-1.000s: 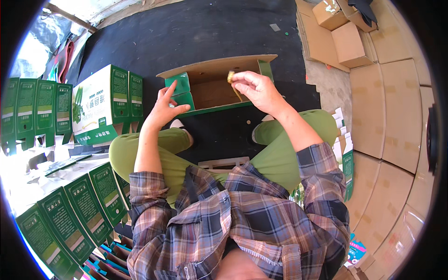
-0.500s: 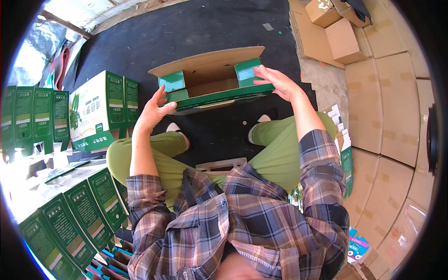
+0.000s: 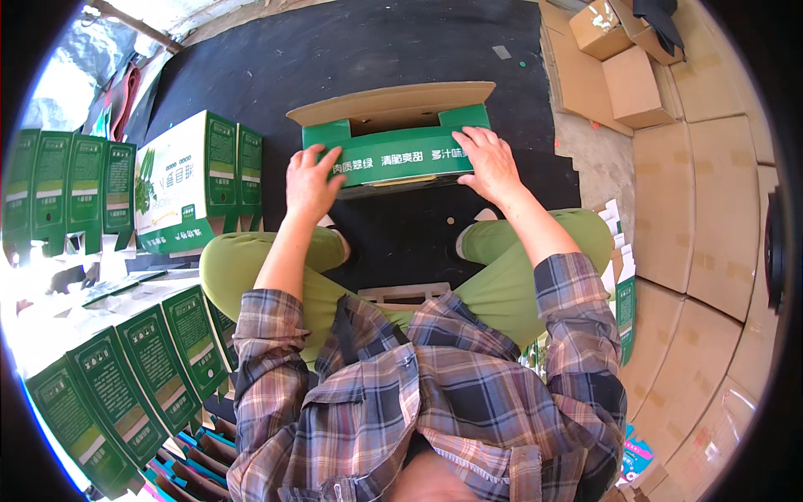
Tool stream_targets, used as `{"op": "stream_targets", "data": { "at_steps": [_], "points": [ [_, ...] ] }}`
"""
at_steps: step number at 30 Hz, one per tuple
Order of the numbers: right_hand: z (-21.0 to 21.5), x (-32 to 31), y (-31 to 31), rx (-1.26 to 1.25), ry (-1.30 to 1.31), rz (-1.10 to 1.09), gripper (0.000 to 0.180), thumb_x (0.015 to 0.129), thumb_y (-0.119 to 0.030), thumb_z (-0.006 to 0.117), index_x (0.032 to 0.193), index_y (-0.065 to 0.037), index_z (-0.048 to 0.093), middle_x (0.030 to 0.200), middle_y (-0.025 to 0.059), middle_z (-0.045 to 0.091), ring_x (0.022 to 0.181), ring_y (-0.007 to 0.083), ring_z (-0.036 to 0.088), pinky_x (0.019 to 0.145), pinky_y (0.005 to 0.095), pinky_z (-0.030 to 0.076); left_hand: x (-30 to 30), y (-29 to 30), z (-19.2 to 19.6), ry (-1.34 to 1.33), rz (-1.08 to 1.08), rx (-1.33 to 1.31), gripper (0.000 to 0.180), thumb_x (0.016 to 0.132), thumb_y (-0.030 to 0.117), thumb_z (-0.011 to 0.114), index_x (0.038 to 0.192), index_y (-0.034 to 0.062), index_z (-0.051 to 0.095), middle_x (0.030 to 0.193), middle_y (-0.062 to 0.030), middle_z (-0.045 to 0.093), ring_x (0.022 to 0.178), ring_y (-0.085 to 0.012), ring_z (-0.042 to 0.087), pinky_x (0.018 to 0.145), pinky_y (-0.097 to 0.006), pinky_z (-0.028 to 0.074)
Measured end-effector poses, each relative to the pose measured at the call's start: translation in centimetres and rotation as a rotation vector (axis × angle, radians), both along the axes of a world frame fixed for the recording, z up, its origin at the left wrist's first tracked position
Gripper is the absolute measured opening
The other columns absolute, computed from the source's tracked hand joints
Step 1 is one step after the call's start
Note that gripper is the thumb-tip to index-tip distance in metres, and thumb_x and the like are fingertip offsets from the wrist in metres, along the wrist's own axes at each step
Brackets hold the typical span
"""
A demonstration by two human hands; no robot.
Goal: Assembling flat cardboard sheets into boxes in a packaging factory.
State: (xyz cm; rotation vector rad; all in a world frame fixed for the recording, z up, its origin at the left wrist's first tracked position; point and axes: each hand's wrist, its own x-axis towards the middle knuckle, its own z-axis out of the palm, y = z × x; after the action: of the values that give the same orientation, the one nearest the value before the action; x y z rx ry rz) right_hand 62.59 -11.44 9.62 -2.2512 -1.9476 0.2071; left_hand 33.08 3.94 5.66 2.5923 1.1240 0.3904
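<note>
A green cardboard carton (image 3: 400, 156) stands on the black floor sheet in front of me. Its near green flap, with white print, is folded inward over the opening, and the far flap still stands up with its brown inside showing. My left hand (image 3: 314, 181) lies on the left end of the near flap, fingers spread. At the flap's right end my right hand (image 3: 489, 165) rests with its fingers laid flat and its thumb apart. A narrow dark gap between the flaps shows a little of the inside; the rest is hidden.
Finished-looking green and white cartons (image 3: 171, 180) stand to my left, with a row of green cartons (image 3: 144, 381) nearer. Stacked brown boxes (image 3: 665, 209) line the right side. Open brown boxes (image 3: 633, 84) lie at the far right. My knees flank the floor before me.
The near flap has been folded inward, covering much of the opening. Both hands have moved from the carton's ends onto that flap, closer together. The whole view has shifted slightly.
</note>
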Motion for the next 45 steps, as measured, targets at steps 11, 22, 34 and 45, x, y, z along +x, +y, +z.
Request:
{"op": "stream_targets", "data": {
  "at_steps": [11, 22, 34, 45],
  "points": [
    [-0.1, -0.3, 1.0, -0.007, -0.040, 0.052, 0.071, 0.060, -0.007, 0.079, 0.125, -0.009, 0.050, 0.122, 0.0083, 0.051, 0.119, 0.0277, 0.044, 0.095, 0.0477, 0.039, 0.5, -0.5, 0.7, 0.090, -0.041, -0.004, 0.079, 0.054, 0.014, 0.084, 0.126, 0.0192, 0.052, 0.114, -0.0108, 0.050, 0.111, -0.0323, 0.048, 0.098, -0.044, 0.039],
    [-0.8, 0.4, 0.5, -0.122, -0.032, 0.096, 0.084, 0.065, -0.007, 0.074, 0.140, -0.009, 0.037, 0.134, 0.0108, 0.046, 0.127, 0.0297, 0.040, 0.104, 0.0467, 0.034, 1.5, -1.0, -0.3, 0.138, -0.079, 0.093, 0.080, 0.060, 0.025, 0.083, 0.131, 0.0134, 0.049, 0.119, -0.0111, 0.049, 0.118, -0.0305, 0.044, 0.106, -0.047, 0.030],
    [2.1, 0.9, 0.3, -0.244, 0.110, 0.011, 0.070, 0.075, -0.010, 0.071, 0.138, -0.003, 0.041, 0.141, 0.0161, 0.043, 0.135, 0.0324, 0.034, 0.110, 0.0408, 0.031, 1.3, -2.0, 0.4, 0.024, -0.194, -0.057, 0.072, 0.059, 0.031, 0.081, 0.121, 0.0071, 0.053, 0.104, -0.0092, 0.052, 0.106, -0.0278, 0.049, 0.089, -0.041, 0.038],
    [5.4, 8.3, -4.6, -0.131, 0.592, -0.333, 0.052, 0.086, -0.009, 0.059, 0.136, -0.004, 0.046, 0.132, 0.0174, 0.053, 0.121, 0.0256, 0.051, 0.103, 0.0377, 0.039, 0.4, 0.3, 0.6, -0.250, 0.281, -0.384, 0.074, 0.065, 0.045, 0.076, 0.120, 0.0004, 0.054, 0.109, -0.0169, 0.050, 0.109, -0.0332, 0.046, 0.092, -0.043, 0.039]
  ]
}}
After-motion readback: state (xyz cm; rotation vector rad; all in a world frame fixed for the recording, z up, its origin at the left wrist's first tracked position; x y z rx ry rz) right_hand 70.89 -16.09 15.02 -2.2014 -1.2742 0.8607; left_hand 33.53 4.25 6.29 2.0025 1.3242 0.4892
